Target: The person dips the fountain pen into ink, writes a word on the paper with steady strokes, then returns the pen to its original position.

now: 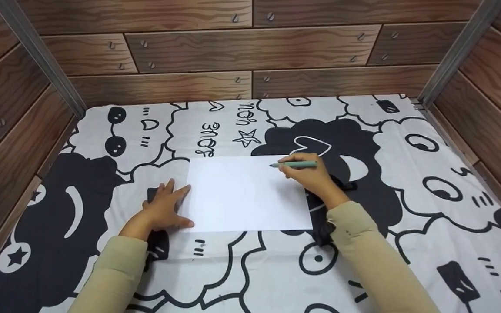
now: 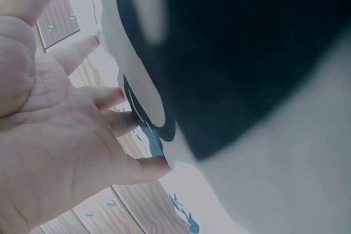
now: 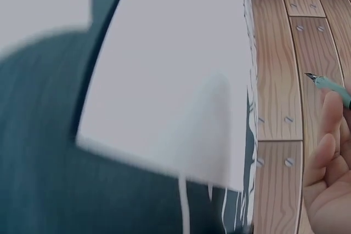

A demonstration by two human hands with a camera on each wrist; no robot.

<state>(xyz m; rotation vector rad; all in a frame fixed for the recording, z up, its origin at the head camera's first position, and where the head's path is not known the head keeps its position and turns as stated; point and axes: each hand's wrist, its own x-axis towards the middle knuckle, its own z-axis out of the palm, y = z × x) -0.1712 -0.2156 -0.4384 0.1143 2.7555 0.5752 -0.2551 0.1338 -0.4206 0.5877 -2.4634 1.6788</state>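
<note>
A blank white sheet of paper [image 1: 242, 195] lies on the patterned cloth in the head view. My right hand [image 1: 306, 174] pinches a green fountain pen [image 1: 300, 164] over the paper's upper right part, the dark nib pointing left. In the right wrist view the pen's nib [image 3: 311, 76] shows uncovered beyond the fingers. At the paper's left edge, my left hand [image 1: 162, 209] is spread out, with thumb and forefinger tips right at the edge. The left wrist view shows its palm [image 2: 60, 119] and stretched fingers, holding nothing.
A black-and-white cartoon cloth [image 1: 207, 261] covers the table under the paper. Wood-print panels [image 1: 250, 50] stand at the back and both sides, with grey metal posts [image 1: 44, 61] in the corners. Black straps [image 1: 326, 228] show by the right wrist.
</note>
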